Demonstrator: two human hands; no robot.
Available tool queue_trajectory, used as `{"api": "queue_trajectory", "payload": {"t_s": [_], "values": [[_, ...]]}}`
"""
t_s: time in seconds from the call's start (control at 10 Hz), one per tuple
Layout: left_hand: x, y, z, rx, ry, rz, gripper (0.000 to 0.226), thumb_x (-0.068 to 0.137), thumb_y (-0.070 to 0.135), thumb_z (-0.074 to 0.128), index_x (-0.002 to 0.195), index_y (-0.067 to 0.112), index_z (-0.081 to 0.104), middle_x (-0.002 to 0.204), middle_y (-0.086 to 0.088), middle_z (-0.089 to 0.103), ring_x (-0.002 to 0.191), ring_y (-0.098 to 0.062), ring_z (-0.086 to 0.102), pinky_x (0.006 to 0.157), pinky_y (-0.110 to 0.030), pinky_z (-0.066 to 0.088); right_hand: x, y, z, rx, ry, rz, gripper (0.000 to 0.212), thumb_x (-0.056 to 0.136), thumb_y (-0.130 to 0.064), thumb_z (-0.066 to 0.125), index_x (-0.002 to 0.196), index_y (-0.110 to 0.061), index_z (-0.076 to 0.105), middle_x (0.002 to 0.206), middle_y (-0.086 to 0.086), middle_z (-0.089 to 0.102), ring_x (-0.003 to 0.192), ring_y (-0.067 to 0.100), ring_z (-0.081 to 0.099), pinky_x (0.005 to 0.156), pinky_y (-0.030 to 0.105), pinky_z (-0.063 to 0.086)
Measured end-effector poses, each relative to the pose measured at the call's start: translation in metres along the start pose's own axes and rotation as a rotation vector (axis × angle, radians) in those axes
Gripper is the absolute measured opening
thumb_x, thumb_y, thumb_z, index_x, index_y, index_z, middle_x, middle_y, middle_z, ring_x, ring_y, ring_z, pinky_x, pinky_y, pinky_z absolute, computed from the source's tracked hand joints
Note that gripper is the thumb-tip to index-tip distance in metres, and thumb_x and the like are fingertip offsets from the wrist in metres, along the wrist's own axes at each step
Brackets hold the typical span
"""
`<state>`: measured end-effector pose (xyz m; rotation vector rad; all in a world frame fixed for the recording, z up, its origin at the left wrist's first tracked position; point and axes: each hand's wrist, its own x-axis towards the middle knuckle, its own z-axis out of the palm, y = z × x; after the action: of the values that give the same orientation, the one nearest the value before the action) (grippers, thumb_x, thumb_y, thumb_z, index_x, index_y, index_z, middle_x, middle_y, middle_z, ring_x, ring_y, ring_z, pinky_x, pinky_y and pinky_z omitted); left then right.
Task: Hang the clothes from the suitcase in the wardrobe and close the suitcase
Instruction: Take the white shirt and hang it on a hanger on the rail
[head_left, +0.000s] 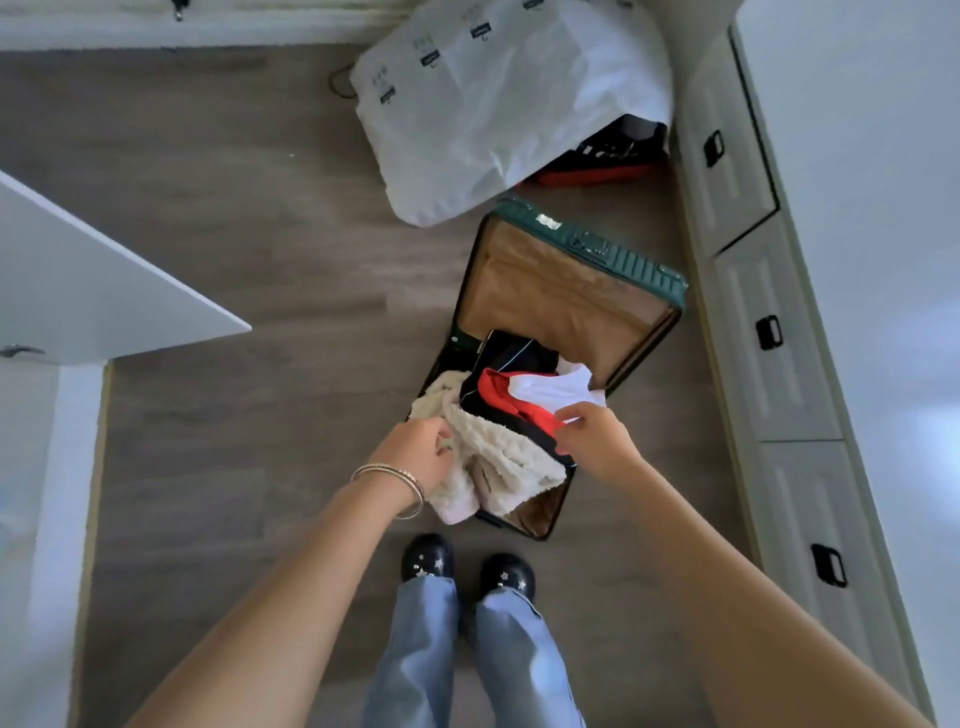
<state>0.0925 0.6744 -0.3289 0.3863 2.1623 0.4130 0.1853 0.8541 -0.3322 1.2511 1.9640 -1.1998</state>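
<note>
Green hard-shell suitcase (618, 254) lies open on the grey wood floor (260, 260); our left hand (418, 449) grips the cream fleece garment (498, 452) in it, our right hand (597, 441) pinches the white shirt (556, 387)

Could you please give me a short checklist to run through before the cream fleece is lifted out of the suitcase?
1. Suitcase lid open: ok.
2. Left hand grips the cream fleece: ok.
3. Right hand free to help: not ok, it pinches the white garment.
4. Fleece free of other clothes: not ok, the red and black garment overlaps it.
5. Wardrobe door open: ok.
6. Hanger ready: cannot tell.
</note>
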Motion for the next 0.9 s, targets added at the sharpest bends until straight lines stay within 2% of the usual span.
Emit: {"api": "queue_trajectory", "payload": {"t_s": [0.1, 0.2, 0.3, 0.4, 0.5, 0.6, 0.7, 0.8, 0.9], "values": [[0.044, 0.000, 0.023, 0.044, -0.042, 0.026, 0.037, 0.089, 0.013, 0.048, 0.125, 0.013, 0.052, 0.124, -0.009, 0.060, 0.109, -0.026, 0.058, 0.090, -0.034, 0.048, 0.036, 0.011, 0.012, 0.018, 0.013, -0.001, 0.033, 0.089, -0.009, 0.050, 0.121, -0.010, 0.056, 0.115, 0.014, 0.064, 0.087, 0.019, 0.050, 0.077, 0.025, 0.038], [0.096, -0.002, 0.060, 0.100, -0.068, 0.047, 0.043, 0.088, 0.016, 0.049, 0.131, 0.016, 0.046, 0.135, -0.008, 0.049, 0.120, -0.027, 0.050, 0.096, -0.036, 0.045, 0.083, 0.030, 0.024, 0.032, 0.017, 0.005, 0.035, 0.090, -0.008, 0.048, 0.124, -0.008, 0.053, 0.117, 0.014, 0.062, 0.088, 0.018, 0.050, 0.078, 0.025, 0.038], [0.138, -0.004, 0.092, 0.118, -0.044, 0.067, 0.046, 0.087, 0.015, 0.050, 0.132, 0.018, 0.043, 0.139, -0.007, 0.039, 0.121, -0.028, 0.047, 0.096, -0.039, 0.044, 0.121, 0.049, 0.034, 0.028, 0.020, 0.013, 0.038, 0.090, -0.009, 0.049, 0.128, -0.010, 0.049, 0.121, 0.012, 0.060, 0.096, 0.022, 0.054, 0.082, 0.026, 0.041], [0.180, -0.007, 0.122, 0.120, -0.027, 0.105, 0.048, 0.086, 0.012, 0.050, 0.132, 0.021, 0.042, 0.143, -0.003, 0.032, 0.123, -0.024, 0.044, 0.096, -0.039, 0.045, 0.161, 0.070, 0.045, 0.011, 0.022, 0.031, 0.042, 0.090, -0.010, 0.050, 0.132, -0.010, 0.045, 0.125, 0.013, 0.057, 0.113, 0.028, 0.056, 0.086, 0.028, 0.042], [0.228, -0.010, 0.152, 0.112, 0.032, 0.134, 0.057, 0.084, 0.009, 0.052, 0.138, 0.021, 0.036, 0.152, -0.005, 0.019, 0.133, -0.027, 0.034, 0.103, -0.040, 0.040, 0.206, 0.088, 0.059, 0.010, -0.003, 0.056, 0.047, 0.093, -0.011, 0.048, 0.138, -0.005, 0.035, 0.134, 0.019, 0.050, 0.118, 0.032, 0.052, 0.094, 0.034, 0.044], [0.262, -0.013, 0.166, 0.090, 0.096, 0.124, 0.069, 0.080, 0.007, 0.055, 0.142, 0.025, 0.031, 0.157, -0.009, 0.005, 0.142, -0.032, 0.017, 0.113, -0.040, 0.029, 0.243, 0.096, 0.068, -0.085, 0.024, -0.062, 0.056, 0.091, -0.010, 0.052, 0.142, -0.008, 0.029, 0.139, 0.012, 0.043, 0.116, 0.025, 0.049, 0.095, 0.028, 0.038], [0.288, -0.027, 0.181, 0.047, 0.099, 0.060, 0.069, 0.078, 0.008, 0.058, 0.138, 0.036, 0.037, 0.157, -0.011, -0.001, 0.142, -0.036, 0.013, 0.115, -0.039, 0.024, 0.275, 0.101, 0.076, -0.075, 0.047, -0.174, 0.069, 0.085, -0.005, 0.056, 0.146, -0.011, 0.023, 0.150, 0.008, 0.029, 0.135, 0.024, 0.034, 0.106, 0.028, 0.031], [0.295, -0.041, 0.199, 0.010, -0.012, -0.020, 0.063, 0.080, 0.011, 0.057, 0.132, 0.043, 0.043, 0.157, -0.010, -0.003, 0.142, -0.037, 0.014, 0.115, -0.039, 0.028, 0.295, 0.112, 0.088, -0.093, 0.007, -0.171, 0.079, 0.085, -0.006, 0.058, 0.149, -0.015, 0.014, 0.150, 0.008, 0.031, 0.134, 0.026, 0.037, 0.104, 0.031, 0.035], [0.304, -0.053, 0.218, 0.020, -0.036, 0.003, 0.057, 0.078, 0.014, 0.058, 0.129, 0.039, 0.049, 0.151, -0.011, 0.013, 0.134, -0.038, 0.030, 0.112, -0.042, 0.032, 0.302, 0.129, 0.102, -0.185, -0.053, -0.082, 0.076, 0.089, -0.008, 0.053, 0.151, -0.021, 0.011, 0.134, 0.010, 0.050, 0.116, 0.028, 0.054, 0.090, 0.033, 0.044]]}}
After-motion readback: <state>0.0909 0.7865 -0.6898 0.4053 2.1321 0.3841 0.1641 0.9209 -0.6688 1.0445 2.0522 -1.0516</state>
